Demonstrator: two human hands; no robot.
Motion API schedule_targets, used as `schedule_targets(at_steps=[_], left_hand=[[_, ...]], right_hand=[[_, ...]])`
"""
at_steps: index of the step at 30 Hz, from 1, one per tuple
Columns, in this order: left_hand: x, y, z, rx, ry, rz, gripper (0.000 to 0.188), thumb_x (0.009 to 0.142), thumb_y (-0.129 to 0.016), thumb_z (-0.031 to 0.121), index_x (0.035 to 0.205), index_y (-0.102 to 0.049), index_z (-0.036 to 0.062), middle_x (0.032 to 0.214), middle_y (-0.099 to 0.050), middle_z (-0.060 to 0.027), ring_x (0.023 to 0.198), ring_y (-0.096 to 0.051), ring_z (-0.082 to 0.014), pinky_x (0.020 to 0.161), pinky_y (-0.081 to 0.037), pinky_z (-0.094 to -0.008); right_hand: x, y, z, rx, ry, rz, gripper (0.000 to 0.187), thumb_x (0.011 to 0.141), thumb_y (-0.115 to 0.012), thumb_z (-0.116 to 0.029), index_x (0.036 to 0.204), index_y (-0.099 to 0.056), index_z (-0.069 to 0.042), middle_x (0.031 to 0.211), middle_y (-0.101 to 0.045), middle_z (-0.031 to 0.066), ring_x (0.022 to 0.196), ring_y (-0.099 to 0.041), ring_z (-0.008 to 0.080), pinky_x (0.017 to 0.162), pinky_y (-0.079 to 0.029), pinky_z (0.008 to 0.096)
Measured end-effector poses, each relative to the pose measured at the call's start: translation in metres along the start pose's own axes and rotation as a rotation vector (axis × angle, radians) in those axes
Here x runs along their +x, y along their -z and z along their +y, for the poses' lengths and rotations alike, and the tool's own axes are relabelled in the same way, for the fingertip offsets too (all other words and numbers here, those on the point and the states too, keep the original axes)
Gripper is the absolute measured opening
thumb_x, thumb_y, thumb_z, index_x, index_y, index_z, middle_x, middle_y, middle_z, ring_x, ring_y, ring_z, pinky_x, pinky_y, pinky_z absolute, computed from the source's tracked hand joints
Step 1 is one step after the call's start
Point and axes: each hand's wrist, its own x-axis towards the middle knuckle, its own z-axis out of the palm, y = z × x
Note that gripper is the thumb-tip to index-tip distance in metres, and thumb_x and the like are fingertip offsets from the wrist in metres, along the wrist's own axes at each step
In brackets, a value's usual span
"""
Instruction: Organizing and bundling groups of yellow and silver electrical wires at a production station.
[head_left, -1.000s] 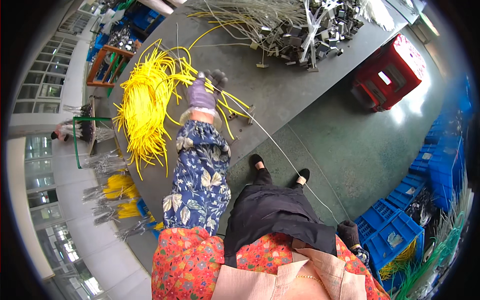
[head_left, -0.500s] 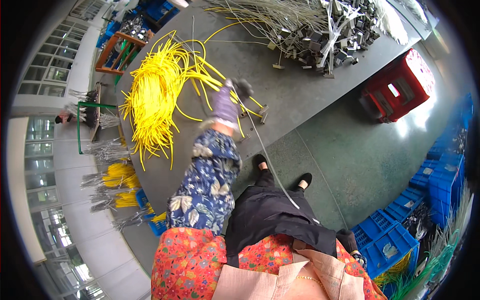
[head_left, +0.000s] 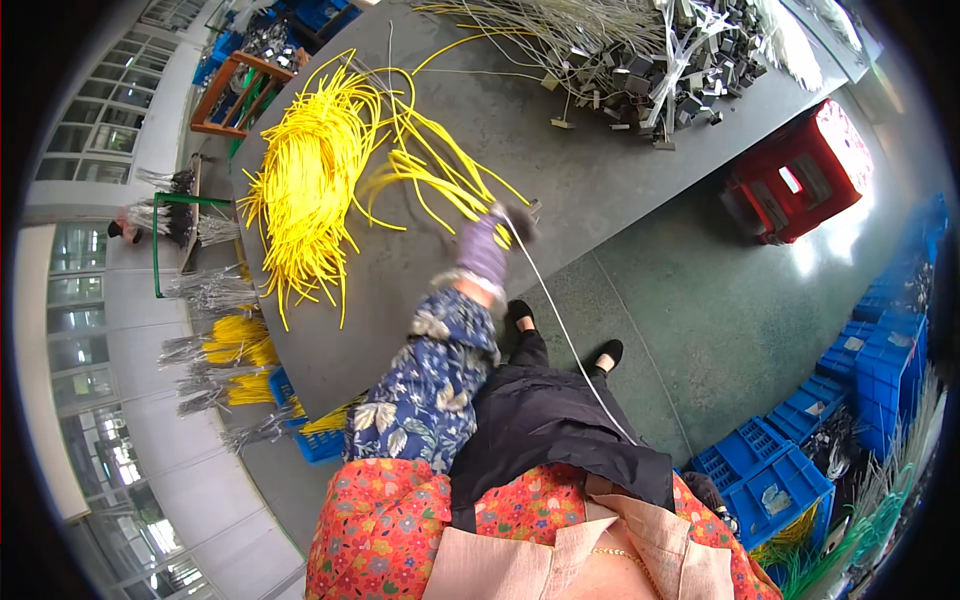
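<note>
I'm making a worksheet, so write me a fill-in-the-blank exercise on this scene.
The hand nearest the yellow cables is the person's ____ one.
Its glove is ____ across the back.
The forearm sleeve bears a ____ print.
Both shoes are ____.

Missing words: left; purple; floral; black.

The left arm [head_left: 415,380] stretches forward; its purple-gloved left hand [head_left: 487,247] is palm-down, the dark fingers [head_left: 521,222] blurred. The dark-gloved right hand [head_left: 706,489] sits much nearer the body, rightward of the left, mostly hidden.
</note>
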Motion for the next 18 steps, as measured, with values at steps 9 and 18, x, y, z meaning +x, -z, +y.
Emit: schedule_targets(at_steps=[9, 18], left_hand=[[-0.019, 0.055, -0.03, 0.834, -0.604, -0.042, 0.027, 0.091, -0.049, 0.028, 0.097, -0.058, 0.0035, 0.083, -0.06, -0.0061, 0.08, -0.059, -0.0179, 0.068, -0.048, -0.0295], [-0.044, -0.029, 0.009, 0.457, -0.347, 0.055, 0.017, 0.082, -0.064, 0.02, 0.085, -0.062, 0.0036, 0.071, -0.061, -0.0012, 0.06, -0.055, -0.0088, 0.056, -0.045, -0.0241]], right_hand=[[0.018, 0.013, 0.012, -0.307, 0.285, -0.016, 0.011, 0.063, -0.06, -0.009, 0.059, -0.05, -0.005, 0.052, -0.045, 0.0109, 0.048, -0.048, 0.0275, 0.045, -0.036, 0.0363], [0.126, -0.048, -0.266, -0.389, 1.201, 0.057, 0.015, 0.072, -0.055, 0.0, 0.086, -0.054, -0.004, 0.079, -0.052, 0.0099, 0.066, -0.054, 0.0232, 0.056, -0.045, 0.0332]])
